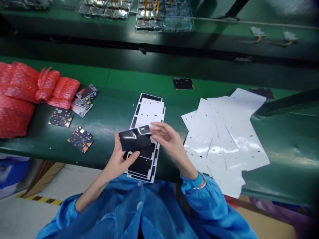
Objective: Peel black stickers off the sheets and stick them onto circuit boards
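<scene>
Blue gown (119, 207) at bench edge; black film sheet (134, 137) held between both hands

Head view. Gown is thin, glossy fabric with a pale round button and gathered cuffs; a blue wristband (198, 181) and a metal bracelet (201, 186) sit on the right wrist. Both hands are together at frame centre, just above the front edge of the green workbench (107, 84). Left hand (118, 162) grips the film's left end, thumb lying just under its lower edge. Right hand (169, 141) comes in from the right, its fingertips (156, 127) at the film's upper right corner; whether they pinch it cannot be told. Film lies nearly level, long axis running left to right and rising slightly rightward, its surface glossy and creased with glare. It sits nearer the left hand, which carries most of it. Directly beneath is a stack of black-and-white printed sheets (147, 114), rectangular with small cut-outs, long axis pointing away from the person. To the right, loose white backing sheets (224, 139) overlap untidily. Upper left of frame, red bubble-wrap bags (20, 83) lie near populated circuit boards (81, 139).
</scene>
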